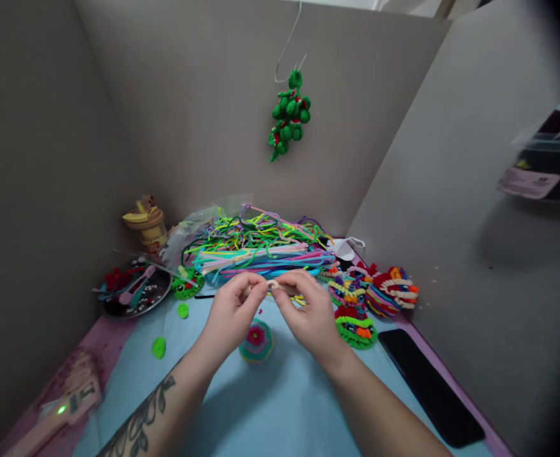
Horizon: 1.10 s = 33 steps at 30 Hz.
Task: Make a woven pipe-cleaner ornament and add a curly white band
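Observation:
Both hands meet over the middle of the table, fingers pinched. Between them is a small pale curved piece [272, 284], which looks like a bent bit of pipe cleaner. My left hand [237, 308] grips one end with thumb and fingers. At the other end my right hand [308, 311] pinches it the same way. Fingertips cover most of the piece. Just below, a round coiled ornament [256, 341] with a pink centre and teal edge lies on the light blue cloth [280, 412]. Behind the hands is a heap of coloured pipe cleaners [265, 244].
A glue gun [73, 400] with a green light is at left, near a metal bowl [140, 311]. Colourful coiled pieces [356, 327] sit at right beside a black phone [430, 387]. Grey walls enclose the table; a green bundle [290, 114] hangs at the back.

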Each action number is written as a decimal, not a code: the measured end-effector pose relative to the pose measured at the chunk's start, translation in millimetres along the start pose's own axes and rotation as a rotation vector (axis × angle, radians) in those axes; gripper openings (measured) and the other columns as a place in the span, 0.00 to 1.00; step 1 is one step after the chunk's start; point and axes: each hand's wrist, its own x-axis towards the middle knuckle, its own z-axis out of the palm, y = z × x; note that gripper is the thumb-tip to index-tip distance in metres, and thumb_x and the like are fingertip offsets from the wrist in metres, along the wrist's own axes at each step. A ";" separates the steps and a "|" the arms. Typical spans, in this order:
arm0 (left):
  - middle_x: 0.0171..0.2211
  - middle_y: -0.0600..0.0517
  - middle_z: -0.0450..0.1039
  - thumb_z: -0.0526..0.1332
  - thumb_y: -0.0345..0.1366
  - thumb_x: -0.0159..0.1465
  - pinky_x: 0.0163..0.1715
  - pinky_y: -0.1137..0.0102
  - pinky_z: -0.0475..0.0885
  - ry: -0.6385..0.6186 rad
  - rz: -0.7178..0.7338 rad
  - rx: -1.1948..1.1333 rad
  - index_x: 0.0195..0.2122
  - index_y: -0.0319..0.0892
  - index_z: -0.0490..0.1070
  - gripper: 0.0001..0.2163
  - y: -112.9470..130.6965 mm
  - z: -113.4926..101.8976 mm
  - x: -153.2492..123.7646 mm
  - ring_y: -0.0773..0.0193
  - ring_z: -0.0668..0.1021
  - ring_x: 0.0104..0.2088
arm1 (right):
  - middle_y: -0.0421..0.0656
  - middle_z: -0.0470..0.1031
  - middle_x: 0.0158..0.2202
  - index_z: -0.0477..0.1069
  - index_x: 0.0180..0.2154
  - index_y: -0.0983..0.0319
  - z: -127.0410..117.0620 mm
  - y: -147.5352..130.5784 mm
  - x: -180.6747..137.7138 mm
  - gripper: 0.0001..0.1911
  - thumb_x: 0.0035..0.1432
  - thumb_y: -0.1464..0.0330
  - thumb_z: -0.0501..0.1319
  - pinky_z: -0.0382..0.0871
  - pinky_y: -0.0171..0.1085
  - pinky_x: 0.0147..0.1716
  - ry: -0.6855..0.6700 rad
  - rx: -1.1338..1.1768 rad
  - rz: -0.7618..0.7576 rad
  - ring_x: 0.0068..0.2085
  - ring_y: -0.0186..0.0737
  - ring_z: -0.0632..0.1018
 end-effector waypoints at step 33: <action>0.20 0.54 0.71 0.64 0.38 0.58 0.26 0.73 0.68 0.064 -0.026 -0.156 0.31 0.37 0.74 0.08 1.6 7.6 -4.6 0.68 0.72 0.23 | 0.43 0.74 0.31 0.75 0.32 0.60 -4.3 -2.6 2.3 0.06 0.58 0.72 0.59 0.69 0.39 0.37 -0.024 -0.017 -0.041 0.35 0.39 0.74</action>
